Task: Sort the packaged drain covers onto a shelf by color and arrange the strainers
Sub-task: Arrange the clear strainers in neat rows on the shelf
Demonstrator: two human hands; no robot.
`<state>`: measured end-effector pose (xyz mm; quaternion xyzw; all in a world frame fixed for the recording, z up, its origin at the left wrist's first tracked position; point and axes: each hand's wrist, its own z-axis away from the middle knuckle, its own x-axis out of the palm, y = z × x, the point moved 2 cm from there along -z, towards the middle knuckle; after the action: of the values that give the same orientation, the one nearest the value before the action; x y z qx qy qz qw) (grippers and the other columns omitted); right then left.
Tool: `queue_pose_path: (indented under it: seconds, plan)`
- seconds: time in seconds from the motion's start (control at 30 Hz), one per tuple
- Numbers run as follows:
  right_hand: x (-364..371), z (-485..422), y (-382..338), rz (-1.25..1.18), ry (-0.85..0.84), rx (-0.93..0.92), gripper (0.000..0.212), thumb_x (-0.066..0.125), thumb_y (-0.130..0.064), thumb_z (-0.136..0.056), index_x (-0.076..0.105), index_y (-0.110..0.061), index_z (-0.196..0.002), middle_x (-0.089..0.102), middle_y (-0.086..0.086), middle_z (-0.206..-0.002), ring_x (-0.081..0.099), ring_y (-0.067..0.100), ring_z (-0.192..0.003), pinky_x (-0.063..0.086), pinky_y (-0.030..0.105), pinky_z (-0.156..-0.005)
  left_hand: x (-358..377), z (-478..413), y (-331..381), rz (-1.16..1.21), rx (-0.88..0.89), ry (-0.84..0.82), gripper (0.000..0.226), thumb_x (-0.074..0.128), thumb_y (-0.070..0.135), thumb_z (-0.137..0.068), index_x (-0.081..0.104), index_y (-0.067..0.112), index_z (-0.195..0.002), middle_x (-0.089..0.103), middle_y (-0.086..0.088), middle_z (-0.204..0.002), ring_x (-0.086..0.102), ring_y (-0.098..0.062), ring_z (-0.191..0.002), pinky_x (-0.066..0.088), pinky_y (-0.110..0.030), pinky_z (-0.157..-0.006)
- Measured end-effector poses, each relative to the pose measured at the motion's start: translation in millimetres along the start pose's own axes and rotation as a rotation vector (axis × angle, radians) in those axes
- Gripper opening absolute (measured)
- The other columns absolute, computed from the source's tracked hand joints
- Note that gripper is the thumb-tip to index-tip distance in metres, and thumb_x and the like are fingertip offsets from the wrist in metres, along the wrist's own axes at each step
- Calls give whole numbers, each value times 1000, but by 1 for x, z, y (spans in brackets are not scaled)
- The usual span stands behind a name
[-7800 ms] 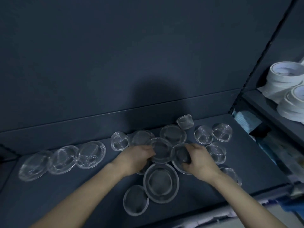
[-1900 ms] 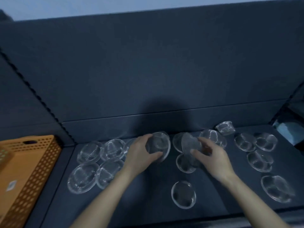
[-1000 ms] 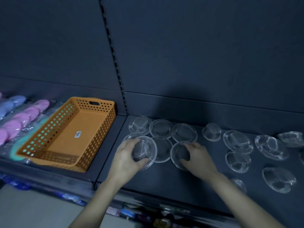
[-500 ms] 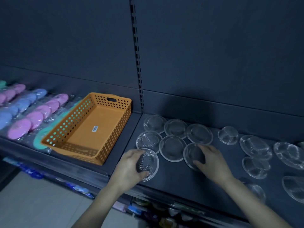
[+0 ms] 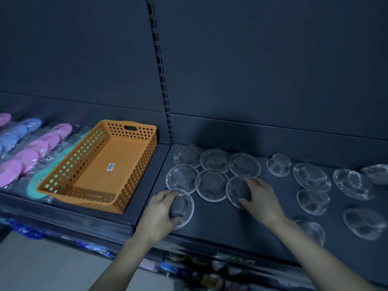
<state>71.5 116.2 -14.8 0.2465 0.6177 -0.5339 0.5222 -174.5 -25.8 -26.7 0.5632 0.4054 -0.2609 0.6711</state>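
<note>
- Two rows of strainers (image 5: 212,187) sit rim to rim at the left end of the shelf (image 5: 220,223), apparently forming a grid.
- Left hand (image 5: 161,213): fingers curled round front strainer (image 5: 182,208), likely opening a third row.
- Right hand (image 5: 262,198): clasps second-row strainer (image 5: 235,191), probably to align it.

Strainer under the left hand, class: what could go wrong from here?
1. The left hand holds the front strainer close to the front edge of the shelf; a slip could drop it off.
2. The right hand holds a second strainer right beside its neighbour; a shove could knock that out of line.
</note>
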Motion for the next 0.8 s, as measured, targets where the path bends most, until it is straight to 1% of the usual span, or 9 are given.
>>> queue_pose_path:
  seconds: [0.2, 0.3, 0.37, 0.43, 0.5, 0.57, 0.67, 0.73, 0.8]
  plan:
    - [-2, -2, -1, -10, 7, -31, 63, 67, -25, -81, 41, -16, -138, 43, 6, -138, 40, 30, -123, 38, 35, -103, 1, 0, 2, -40, 3, 1, 74, 76, 32, -75, 41, 22, -140, 38, 3, -141, 32, -17, -133, 28, -28, -112]
    - [-6, 1, 2, -30, 13, -41, 62, 67, -26, -81, 43, -14, -137, 43, 6, -136, 40, 28, -125, 37, 33, -103, 0, 1, 10, -103, 41, 35, 75, 74, 38, -74, 42, 22, -140, 34, 2, -145, 26, -19, -136, 26, -33, -113]
    - [-12, 5, 7, -34, 34, -45, 61, 67, -28, -82, 43, -15, -137, 43, 6, -136, 39, 27, -125, 36, 32, -104, 0, 0, 20, -105, 101, 73, 70, 73, 37, -75, 46, 18, -137, 37, 0, -143, 29, -20, -136, 28, -38, -113]
    - [-20, 9, 13, -50, 68, -49, 59, 66, -26, -83, 44, -15, -136, 44, 4, -136, 39, 24, -126, 35, 30, -105, 2, -5, 34, -83, 171, 94, 64, 72, 34, -79, 48, 15, -136, 41, -1, -141, 32, -19, -134, 30, -33, -112]
    - [-31, 15, 22, -58, 109, -47, 54, 64, -24, -85, 46, -16, -135, 44, 3, -136, 38, 22, -127, 34, 28, -105, 7, -11, 52, -57, 223, 90, 61, 68, 32, -83, 47, 14, -137, 43, 1, -140, 34, -15, -132, 26, -21, -108]
    - [-42, 22, 33, -50, 137, -27, 51, 60, -22, -88, 46, -13, -136, 43, 5, -139, 37, 23, -129, 34, 28, -106, 15, -18, 71, -14, 246, 60, 58, 65, 31, -86, 44, 16, -138, 43, 4, -139, 36, -11, -130, 24, -14, -104]
    - [-58, 30, 57, -11, 176, 7, 45, 60, -19, -88, 51, -9, -131, 46, 9, -136, 43, 26, -126, 39, 33, -104, 31, -31, 101, 5, 305, -11, 56, 62, 30, -87, 43, 17, -138, 44, 4, -137, 38, -11, -127, 22, -10, -100]
    - [-70, 34, 77, 20, 198, 57, 39, 61, -17, -86, 57, -8, -124, 49, 11, -132, 46, 29, -121, 42, 36, -101, 42, -42, 122, -7, 366, -40, 56, 64, 27, -86, 46, 15, -137, 47, 1, -135, 41, -15, -127, 21, -11, -99]
    - [-82, 39, 99, 66, 219, 114, 35, 60, -16, -85, 60, -8, -119, 52, 13, -129, 46, 32, -119, 42, 37, -99, 52, -53, 143, -12, 406, -74, 56, 63, 25, -85, 44, 15, -137, 46, 0, -136, 40, -16, -128, 22, -12, -101]
